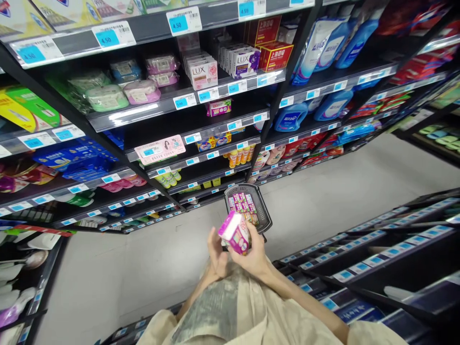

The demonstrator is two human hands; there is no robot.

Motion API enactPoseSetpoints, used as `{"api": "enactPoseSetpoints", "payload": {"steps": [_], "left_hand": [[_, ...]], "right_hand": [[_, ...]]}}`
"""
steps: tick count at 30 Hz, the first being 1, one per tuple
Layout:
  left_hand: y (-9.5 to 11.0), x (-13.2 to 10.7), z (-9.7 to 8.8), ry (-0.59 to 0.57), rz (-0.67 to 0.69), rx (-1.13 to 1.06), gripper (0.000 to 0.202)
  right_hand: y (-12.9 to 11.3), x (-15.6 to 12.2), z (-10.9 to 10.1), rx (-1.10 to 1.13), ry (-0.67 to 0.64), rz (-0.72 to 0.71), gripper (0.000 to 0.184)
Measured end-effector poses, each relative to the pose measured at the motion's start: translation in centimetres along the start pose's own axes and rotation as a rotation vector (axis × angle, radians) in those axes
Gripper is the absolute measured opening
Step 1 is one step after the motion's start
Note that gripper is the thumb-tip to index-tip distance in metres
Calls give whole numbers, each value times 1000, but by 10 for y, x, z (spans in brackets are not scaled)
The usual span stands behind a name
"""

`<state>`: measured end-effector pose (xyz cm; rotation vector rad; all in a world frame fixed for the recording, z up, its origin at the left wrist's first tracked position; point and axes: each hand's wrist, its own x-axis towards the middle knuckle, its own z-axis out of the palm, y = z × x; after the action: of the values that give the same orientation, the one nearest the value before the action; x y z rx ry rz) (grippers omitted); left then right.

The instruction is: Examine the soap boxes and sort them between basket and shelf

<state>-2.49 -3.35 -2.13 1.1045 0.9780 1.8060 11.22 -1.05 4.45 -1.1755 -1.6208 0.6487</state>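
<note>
In front of my body I hold a purple and white soap pack point(237, 234), its pale end tilted up. My right hand point(257, 254) is closed around its right side and lower part. Just left of the pack is my left hand point(217, 255), fingers stretched and not wrapped around it; whether it touches the pack I cannot tell. Beyond both hands a dark shopping basket point(265, 211) stands on the floor, with several purple and white packs point(243, 203) inside. A similar purple pack point(219, 108) lies on a middle shelf ahead.
Shelves ahead carry LUX soap boxes point(203, 73), red boxes point(276, 55), wrapped soaps point(106, 97) and blue detergent bottles point(292, 117). Price tags line the shelf edges. More shelving point(388, 261) stands close at the right and behind me. Grey floor point(316, 191) runs between the shelves.
</note>
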Motion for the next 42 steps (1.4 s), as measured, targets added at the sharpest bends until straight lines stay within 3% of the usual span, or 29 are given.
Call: {"api": "enactPoseSetpoints", "payload": {"steps": [2,6,11,14,22,29,36,42], "left_hand": [[16,9,-5,111,-152,-34,76],[39,40,-12,147,-386,15,61],[41,50,-6,416,-592,-65,50],[43,46,1,459,-671,-165,50],[56,52,5,379,-659,-340,44],[51,49,1,581,-553,-376,29],[55,52,2,569,-625,-481,40],[58,62,-9,499,-596,-391,52]], "right_hand": [[-3,5,2,-59,-60,9,72],[-1,9,6,-157,-126,23,75],[5,5,9,-185,-125,37,89],[6,3,9,-104,-87,51,92],[6,0,6,130,-132,31,108],[11,3,4,142,-424,29,102],[18,-6,15,251,-226,137,99],[15,-7,14,262,-191,111,87]]}}
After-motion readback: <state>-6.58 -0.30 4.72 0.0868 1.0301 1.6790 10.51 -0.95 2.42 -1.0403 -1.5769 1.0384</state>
